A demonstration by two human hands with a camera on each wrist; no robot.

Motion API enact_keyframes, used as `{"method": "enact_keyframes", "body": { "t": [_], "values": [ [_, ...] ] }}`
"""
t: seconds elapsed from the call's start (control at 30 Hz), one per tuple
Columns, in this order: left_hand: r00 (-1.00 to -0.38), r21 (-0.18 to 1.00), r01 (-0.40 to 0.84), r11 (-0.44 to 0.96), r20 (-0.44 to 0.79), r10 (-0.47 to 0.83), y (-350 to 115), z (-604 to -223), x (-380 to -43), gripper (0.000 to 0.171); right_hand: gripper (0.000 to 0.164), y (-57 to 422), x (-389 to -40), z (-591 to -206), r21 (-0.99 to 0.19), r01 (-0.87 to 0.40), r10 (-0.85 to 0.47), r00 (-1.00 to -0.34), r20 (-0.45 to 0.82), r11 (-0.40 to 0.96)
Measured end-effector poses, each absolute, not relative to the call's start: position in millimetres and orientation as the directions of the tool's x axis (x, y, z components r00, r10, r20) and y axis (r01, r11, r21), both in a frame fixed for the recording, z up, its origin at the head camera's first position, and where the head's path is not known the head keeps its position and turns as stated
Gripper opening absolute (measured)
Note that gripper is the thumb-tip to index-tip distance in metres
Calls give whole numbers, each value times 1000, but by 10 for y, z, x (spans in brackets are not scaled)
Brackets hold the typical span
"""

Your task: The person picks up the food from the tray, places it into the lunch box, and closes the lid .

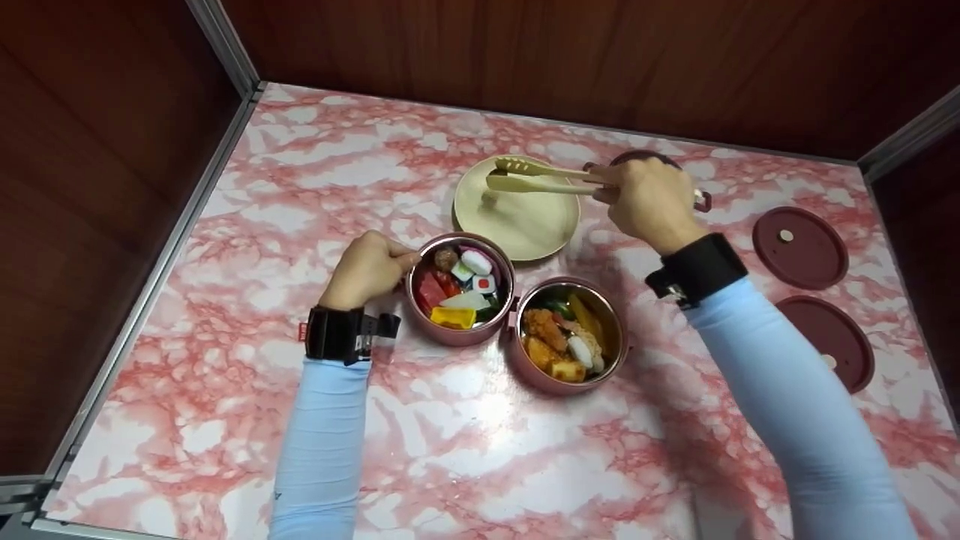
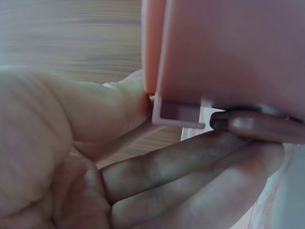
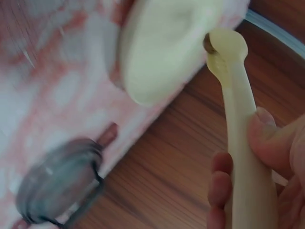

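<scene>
My left hand (image 1: 367,268) holds the left pink pot (image 1: 459,336) at its left edge; in the left wrist view the thumb lies on one side of its wall (image 2: 228,52) and the fingers beneath. Assorted toy-like food fills this pot, including a yellow piece (image 1: 453,318) and a brown ball (image 1: 445,259). My right hand (image 1: 651,199) grips cream tongs (image 1: 551,186) by the handles. Between the tong tips, above the cream plate (image 1: 536,234), is a small brown piece (image 3: 208,44), mostly hidden; its kind cannot be told.
A second pink pot (image 1: 553,384) with food stands just right of the first. Two dark red lids (image 1: 806,255) lie at the right. Behind my right hand is a partly hidden dark pot with a glass lid (image 3: 62,181). Wooden panels (image 1: 525,60) border the marbled table.
</scene>
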State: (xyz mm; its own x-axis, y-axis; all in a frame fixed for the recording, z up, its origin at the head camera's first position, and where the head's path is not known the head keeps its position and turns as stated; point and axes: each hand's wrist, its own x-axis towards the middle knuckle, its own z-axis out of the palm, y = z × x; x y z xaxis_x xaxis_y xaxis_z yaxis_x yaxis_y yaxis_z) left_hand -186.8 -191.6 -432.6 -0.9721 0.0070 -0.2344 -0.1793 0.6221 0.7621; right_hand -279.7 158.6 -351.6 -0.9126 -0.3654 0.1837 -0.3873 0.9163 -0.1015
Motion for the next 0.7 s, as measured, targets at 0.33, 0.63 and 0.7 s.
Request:
{"method": "enact_keyframes", "body": {
  "t": [0.33,0.63,0.7],
  "values": [
    [-977,767,-159,622,-214,14,-1914,-4328,-1870,18,28,1682,-2287,-2917,2,-567,-561,-814,148,824],
    [-976,769,-168,617,-219,7,-1917,-4337,-1876,18,24,1578,-2018,-2904,104,-718,-725,-686,60,688],
    [-975,768,-168,618,-220,8,-1918,-4339,-1874,18,22,1547,-1979,-2912,122,-730,-740,-670,67,672]
  ]
}}
